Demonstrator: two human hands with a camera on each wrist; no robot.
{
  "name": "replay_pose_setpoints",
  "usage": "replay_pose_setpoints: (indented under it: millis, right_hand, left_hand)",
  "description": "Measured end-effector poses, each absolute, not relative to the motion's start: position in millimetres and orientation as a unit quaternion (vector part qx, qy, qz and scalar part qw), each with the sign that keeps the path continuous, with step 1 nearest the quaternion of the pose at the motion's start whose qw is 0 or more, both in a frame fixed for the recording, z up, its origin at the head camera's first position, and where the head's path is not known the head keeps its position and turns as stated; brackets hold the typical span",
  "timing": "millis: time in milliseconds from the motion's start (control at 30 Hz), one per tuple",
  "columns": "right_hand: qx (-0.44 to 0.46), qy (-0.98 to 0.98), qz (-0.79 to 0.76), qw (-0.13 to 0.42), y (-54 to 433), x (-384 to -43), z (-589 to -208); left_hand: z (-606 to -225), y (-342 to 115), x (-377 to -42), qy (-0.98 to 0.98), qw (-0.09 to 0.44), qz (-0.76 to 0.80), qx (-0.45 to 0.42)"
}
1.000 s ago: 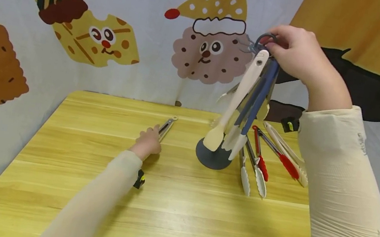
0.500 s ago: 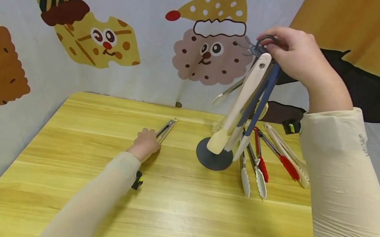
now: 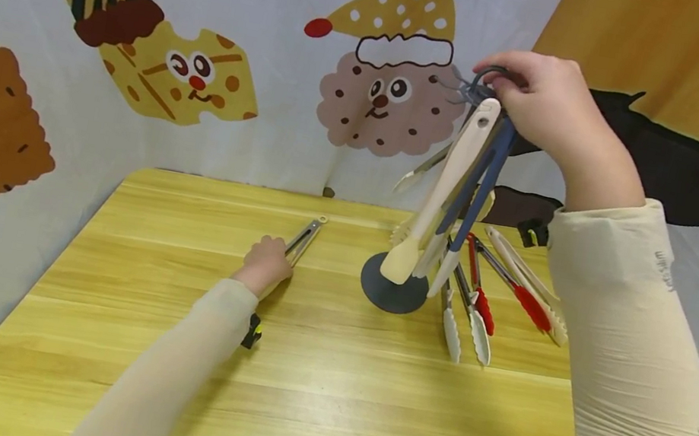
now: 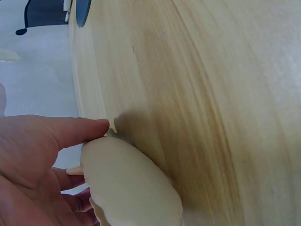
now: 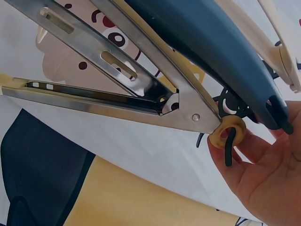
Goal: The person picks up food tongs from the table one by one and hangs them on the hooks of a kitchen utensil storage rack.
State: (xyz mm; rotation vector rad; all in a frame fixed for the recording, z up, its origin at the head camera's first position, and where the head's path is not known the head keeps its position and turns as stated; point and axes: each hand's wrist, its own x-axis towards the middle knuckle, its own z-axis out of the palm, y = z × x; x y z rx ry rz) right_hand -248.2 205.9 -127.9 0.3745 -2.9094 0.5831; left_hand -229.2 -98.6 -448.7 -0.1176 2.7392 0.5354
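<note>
My left hand [image 3: 267,266] grips a pair of metal tongs [image 3: 307,238] lying on the table, ring end pointing away. In the left wrist view, thumb and fingers lie around the cream silicone tips [image 4: 131,183]. My right hand [image 3: 543,96] holds the top of a utensil stand, its fingers curled by the dark loop [image 3: 485,73]. A cream spatula [image 3: 446,172] and blue-handled utensils [image 3: 487,172] hang from the stand, above its round dark base [image 3: 392,293]. In the right wrist view, metal tongs [image 5: 186,113] hang by a yellow ring [image 5: 217,138] on a hook, right at my fingertips.
Right of the stand lie white-tipped tongs [image 3: 478,328], red-tipped tongs [image 3: 532,306] and cream tongs [image 3: 525,267] on the wooden table [image 3: 317,413]. A printed cloth [image 3: 195,146] hangs behind the table's far edge.
The hanging utensils have turned slightly on the stand, the rear tongs swinging outward to the left. My left hand stays on the tongs and has barely moved.
</note>
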Motion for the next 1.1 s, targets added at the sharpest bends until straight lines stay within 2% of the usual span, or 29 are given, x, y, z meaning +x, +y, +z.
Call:
replay_pose_setpoints:
  millis: [400,733,1100]
  right_hand:
    - [0.127,-0.973,0.176,0.076,204.3,-249.4,-128.6]
    - [0.129,-0.972,0.181,0.08,205.0,-250.2,-129.3]
    - [0.133,-0.971,0.182,0.082,205.5,-251.5,-130.4]
  left_hand:
    - [-453.2,-100.1,-232.5,0.972,0.149,0.178,-0.041]
    - [-448.6,-99.3,-235.7,0.973,0.071,0.217,-0.035]
    - [-449.8,-97.9,-237.4,0.968,0.02,0.248,-0.033]
